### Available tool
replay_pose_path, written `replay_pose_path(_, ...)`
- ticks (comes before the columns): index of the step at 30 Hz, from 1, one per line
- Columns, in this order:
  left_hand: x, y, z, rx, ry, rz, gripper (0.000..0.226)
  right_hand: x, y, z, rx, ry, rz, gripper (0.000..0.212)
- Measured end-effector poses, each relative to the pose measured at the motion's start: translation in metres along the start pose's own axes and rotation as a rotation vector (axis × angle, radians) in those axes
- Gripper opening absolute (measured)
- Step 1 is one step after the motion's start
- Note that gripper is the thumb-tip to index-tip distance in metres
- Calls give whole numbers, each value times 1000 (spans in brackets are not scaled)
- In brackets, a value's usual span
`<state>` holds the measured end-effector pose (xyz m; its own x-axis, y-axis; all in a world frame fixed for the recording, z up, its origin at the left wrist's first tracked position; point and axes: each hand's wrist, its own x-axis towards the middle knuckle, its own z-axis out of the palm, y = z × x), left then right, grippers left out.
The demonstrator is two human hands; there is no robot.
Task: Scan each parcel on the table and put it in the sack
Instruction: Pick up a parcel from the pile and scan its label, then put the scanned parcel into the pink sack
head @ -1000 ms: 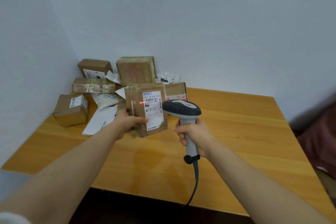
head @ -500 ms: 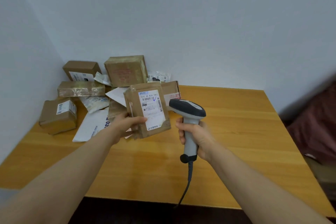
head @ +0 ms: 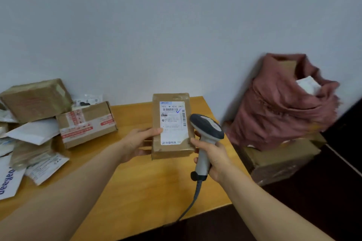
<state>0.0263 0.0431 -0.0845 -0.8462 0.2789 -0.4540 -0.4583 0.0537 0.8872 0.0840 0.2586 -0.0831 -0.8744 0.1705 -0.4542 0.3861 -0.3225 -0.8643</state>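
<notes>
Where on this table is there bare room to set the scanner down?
Bare wood of the table lies between the two forearms, nearer than the held parcel, and at the back between the red-taped box and that parcel. The left end is crowded with a pile of boxes and envelopes.

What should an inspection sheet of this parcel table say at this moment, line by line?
Surface: wooden table, its near part bare.
Job's things: brown parcel held above the table, label towards the camera; scanner beside its right edge; pile of boxes and mailers at the table's left end; dark-red sack to the right of the table, open, white parcel in its mouth.
Clutter: nothing seen.
Hands: left hand holds the brown parcel, thumb on the label; right hand grips the scanner's handle.
Cables: grey cable hangs from the scanner over the near edge.
Surroundings: pale wall; cardboard box under the sack.
</notes>
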Motion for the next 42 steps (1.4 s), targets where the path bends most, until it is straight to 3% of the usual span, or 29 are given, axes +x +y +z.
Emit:
replay_pose_path(2, 12, 15, 60, 10, -46, 47, 94, -1, -23, -53, -6, 23, -79, 26)
replay_pose_path(7, 51, 48, 215, 49, -185, 120, 107, -2, -87, -192, 23, 152, -211, 22)
replay_pose_path(14, 104, 95, 367, 125, -284, 161, 89, 23, -151, -319, 183, 294, -278, 25)
replay_pose_path(21, 196, 161, 458, 136, -91, 267, 19, 91, -217, -382, 408, 293, -318, 28)
replay_pose_path(24, 245, 192, 490, 149, -29, 343, 21, 133, -250, -406, 462, 300, -328, 34)
replay_pose_path(27, 292, 220, 521, 205, 26, 412, 27, 172, -283, -427, 587, 293, -271, 27)
replay_pose_path(31, 347, 254, 565, 483, 71, 501, 51, 212, -319, -459, 793, 276, -220, 4)
replay_pose_path(34, 382, 271, 598, 758, 146, 582, 51, 238, -331, -487, 875, 308, -183, 6)
replay_pose_path(37, 417, 285, 631, 1104, 242, 681, 69, 267, -337, -516, 871, 293, -134, 4)
replay_pose_path(42, 470, 305, 682, 1630, 290, 774, 53, 311, -342, -558, 827, 236, -37, 10)
